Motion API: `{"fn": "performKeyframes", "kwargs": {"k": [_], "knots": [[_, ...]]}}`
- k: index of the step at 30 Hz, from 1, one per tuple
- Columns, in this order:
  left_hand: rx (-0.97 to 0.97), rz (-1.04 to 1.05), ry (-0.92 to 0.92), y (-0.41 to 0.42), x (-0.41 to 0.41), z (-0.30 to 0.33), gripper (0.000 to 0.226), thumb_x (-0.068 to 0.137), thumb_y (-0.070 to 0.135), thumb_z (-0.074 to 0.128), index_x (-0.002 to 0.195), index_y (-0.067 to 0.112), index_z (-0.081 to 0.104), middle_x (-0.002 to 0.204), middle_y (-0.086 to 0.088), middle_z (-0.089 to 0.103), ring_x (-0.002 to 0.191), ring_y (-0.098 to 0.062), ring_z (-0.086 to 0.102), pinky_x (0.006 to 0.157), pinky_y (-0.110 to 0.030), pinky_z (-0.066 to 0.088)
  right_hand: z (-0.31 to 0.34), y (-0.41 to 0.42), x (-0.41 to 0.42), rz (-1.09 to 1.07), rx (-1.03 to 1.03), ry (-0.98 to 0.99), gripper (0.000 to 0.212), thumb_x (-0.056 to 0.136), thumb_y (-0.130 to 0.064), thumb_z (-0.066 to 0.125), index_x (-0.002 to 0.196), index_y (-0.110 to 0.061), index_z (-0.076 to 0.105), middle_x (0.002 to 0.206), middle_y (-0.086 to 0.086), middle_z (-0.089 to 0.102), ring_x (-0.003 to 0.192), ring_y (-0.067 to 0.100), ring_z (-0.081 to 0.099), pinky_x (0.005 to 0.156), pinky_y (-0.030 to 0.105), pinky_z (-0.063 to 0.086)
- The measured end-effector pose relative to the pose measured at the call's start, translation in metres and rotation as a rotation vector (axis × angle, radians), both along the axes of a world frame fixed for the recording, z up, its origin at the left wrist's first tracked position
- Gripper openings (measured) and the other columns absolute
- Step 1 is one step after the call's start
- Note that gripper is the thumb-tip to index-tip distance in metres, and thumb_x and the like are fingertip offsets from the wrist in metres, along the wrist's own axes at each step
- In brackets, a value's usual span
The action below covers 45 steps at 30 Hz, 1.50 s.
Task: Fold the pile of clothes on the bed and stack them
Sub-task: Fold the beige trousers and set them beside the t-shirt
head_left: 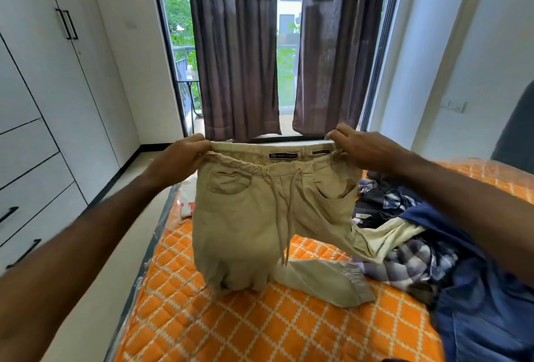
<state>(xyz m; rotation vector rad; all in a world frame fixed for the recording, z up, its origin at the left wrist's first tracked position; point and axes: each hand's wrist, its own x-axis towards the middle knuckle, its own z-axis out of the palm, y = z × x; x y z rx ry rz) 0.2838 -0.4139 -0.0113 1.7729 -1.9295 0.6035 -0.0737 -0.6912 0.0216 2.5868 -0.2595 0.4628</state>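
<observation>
A pair of beige drawstring trousers [245, 217] hangs in the air over the bed, its front toward me. My left hand [182, 156] grips the left end of the waistband and my right hand [355, 147] grips the right end, stretching it flat between them. The legs trail down and lie crumpled on the orange quilted bedcover [231, 327], one cuffed leg stretched to the right. A loose pile of clothes [427, 246] lies to the right: dark and checked shirts, a cream garment, blue denim at the near right.
A white wardrobe with drawers [43, 130] fills the left wall, across a strip of floor beside the bed. Grey curtains [237, 49] hang over the window ahead. A white item with red print [187, 202] lies at the bed's far left corner.
</observation>
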Motion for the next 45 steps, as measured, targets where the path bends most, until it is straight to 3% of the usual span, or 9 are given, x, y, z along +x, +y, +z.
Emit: {"fn": "performKeyframes", "kwargs": {"k": [5,10,13,17,22,26,34,39,45], "knots": [[0.087,0.367,-0.535,-0.010,-0.012,0.001,0.053,0.086,0.076,0.052,0.083,0.027,0.070,0.083,0.002,0.062,0.071,-0.024,0.066,0.070,-0.039,0.044,0.003,0.010,0.005,-0.088,-0.076,0.013,0.012,0.097,-0.012,0.052,0.108,-0.009,0.057,0.099,0.007,0.047,0.061,0.024,0.059,0.044,0.040,0.053],[0.096,0.196,-0.597,-0.016,-0.014,-0.002,0.020,0.090,0.028,0.066,0.072,0.019,0.066,0.074,-0.003,0.056,0.053,-0.024,0.062,0.060,-0.035,0.045,-0.003,0.015,0.006,-0.133,-0.113,0.011,0.010,0.098,-0.016,0.050,0.094,-0.010,0.058,0.098,0.007,0.046,0.066,0.026,0.062,0.046,0.040,0.053],[-0.008,0.101,-0.358,-0.004,-0.007,0.006,0.034,0.100,0.035,0.040,0.097,0.017,0.068,0.089,-0.003,0.059,0.064,-0.021,0.063,0.059,-0.034,0.047,0.000,0.000,-0.002,-0.128,0.027,-0.106,0.027,0.103,-0.034,0.050,0.095,-0.010,0.058,0.102,0.006,0.048,0.080,0.027,0.061,0.054,0.042,0.052],[-0.262,0.058,0.181,-0.001,-0.012,0.026,0.035,0.103,0.026,0.044,0.100,0.002,0.069,0.088,-0.007,0.060,0.076,-0.028,0.059,0.067,-0.034,0.046,0.012,-0.011,-0.005,-0.057,0.329,-0.357,0.054,0.099,-0.059,0.045,0.083,-0.011,0.062,0.091,0.005,0.051,0.081,0.026,0.051,0.072,0.043,0.049],[-0.490,0.246,0.895,-0.032,-0.022,0.048,0.020,0.098,0.033,0.057,0.088,0.018,0.065,0.084,-0.006,0.064,0.085,-0.033,0.062,0.077,-0.049,0.056,0.040,0.009,0.009,0.049,1.227,-0.604,0.067,0.067,-0.074,0.077,0.084,-0.012,0.058,0.074,0.001,0.056,0.065,0.011,0.056,0.054,0.027,0.046],[-0.609,0.242,0.983,-0.046,-0.038,0.083,0.003,0.101,0.016,0.054,0.102,0.014,0.052,0.100,-0.009,0.061,0.098,-0.033,0.060,0.083,-0.039,0.047,0.072,0.015,0.005,0.340,1.626,-0.493,0.079,0.061,-0.042,0.096,0.114,0.006,0.060,0.110,0.025,0.069,0.099,0.032,0.071,0.082,0.041,0.062],[-0.960,-0.027,0.651,-0.016,-0.063,0.199,0.013,0.103,0.012,0.051,0.106,0.024,0.046,0.098,0.001,0.060,0.080,0.008,0.057,0.071,-0.011,0.045,0.179,0.034,-0.020,0.475,1.461,-0.801,0.067,0.067,-0.056,0.086,0.105,-0.003,0.072,0.099,0.011,0.076,0.090,0.024,0.072,0.075,0.032,0.062],[-1.064,-0.110,0.445,0.018,-0.073,0.298,0.027,0.105,0.015,0.050,0.101,0.042,0.044,0.096,-0.003,0.062,0.079,-0.002,0.057,0.070,-0.010,0.045,0.271,0.068,-0.017,0.572,1.296,-1.026,0.061,0.072,-0.057,0.076,0.099,-0.003,0.074,0.094,0.009,0.076,0.088,0.022,0.072,0.077,0.032,0.062],[-1.000,-0.142,0.337,0.051,-0.082,0.356,0.010,0.107,0.018,0.049,0.116,0.020,0.045,0.093,0.006,0.061,0.077,0.001,0.063,0.064,-0.010,0.050,0.343,0.104,-0.017,0.636,1.235,-1.182,0.042,0.091,-0.047,0.068,0.096,-0.006,0.074,0.090,0.007,0.077,0.083,0.018,0.074,0.075,0.032,0.062]]}}
